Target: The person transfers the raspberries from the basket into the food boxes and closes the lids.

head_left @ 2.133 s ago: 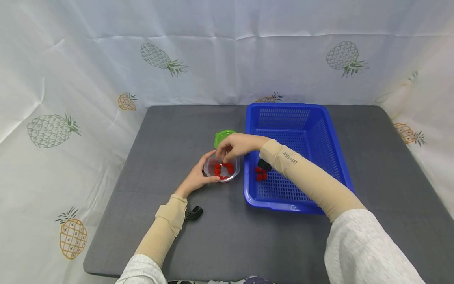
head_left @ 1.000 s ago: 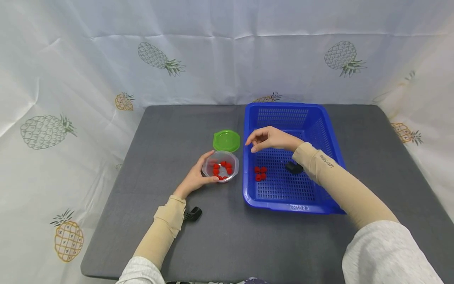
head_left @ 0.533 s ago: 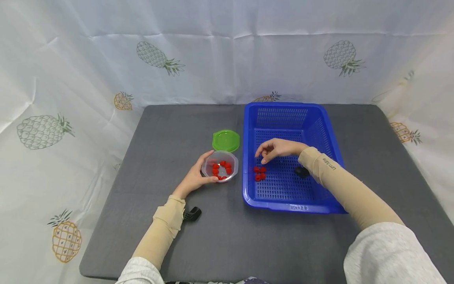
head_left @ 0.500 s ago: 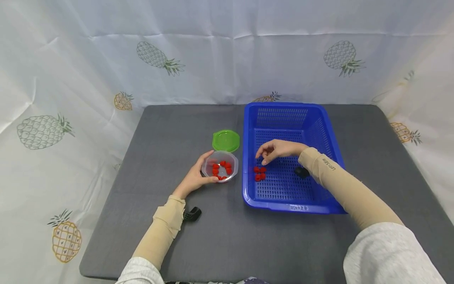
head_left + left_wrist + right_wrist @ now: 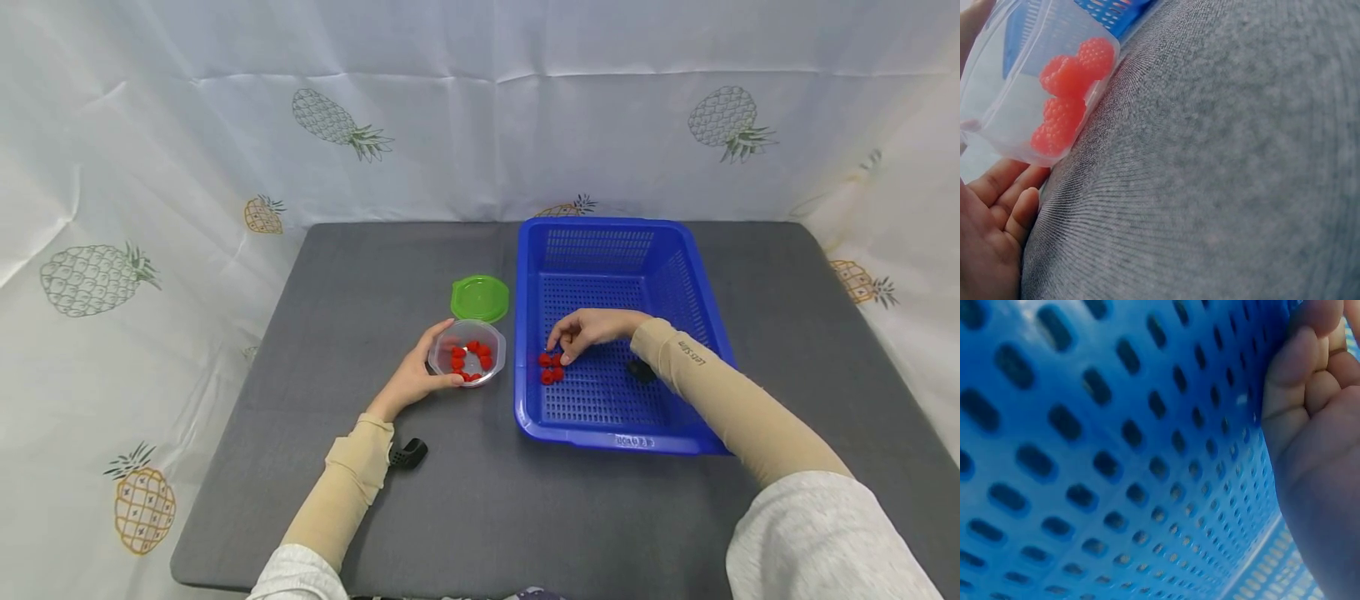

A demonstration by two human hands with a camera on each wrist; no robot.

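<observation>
My left hand (image 5: 417,372) holds a clear plastic tub (image 5: 495,340) from its left side, the thumb at the near rim and the fingers along the far side. Several red raspberries (image 5: 486,363) lie in it; the left wrist view shows raspberries (image 5: 1063,115) through the tub's wall. My right hand (image 5: 596,327) reaches down into the blue basket (image 5: 626,439), thumb and index finger apart at a raspberry (image 5: 557,360) in a small cluster by the basket's left wall. In the right wrist view, my right hand (image 5: 1322,431) has bent fingers, their tips out of sight.
A green lid (image 5: 480,298) lies on the grey table (image 5: 465,517) just behind the tub. Black wrist devices show beside the left forearm and, inside the basket, below the right wrist. A white curtain with pineapples hangs behind the table.
My right hand has left the tub, crossed right over the basket and lowered to the raspberries there. My left hand has stayed on the tub.
</observation>
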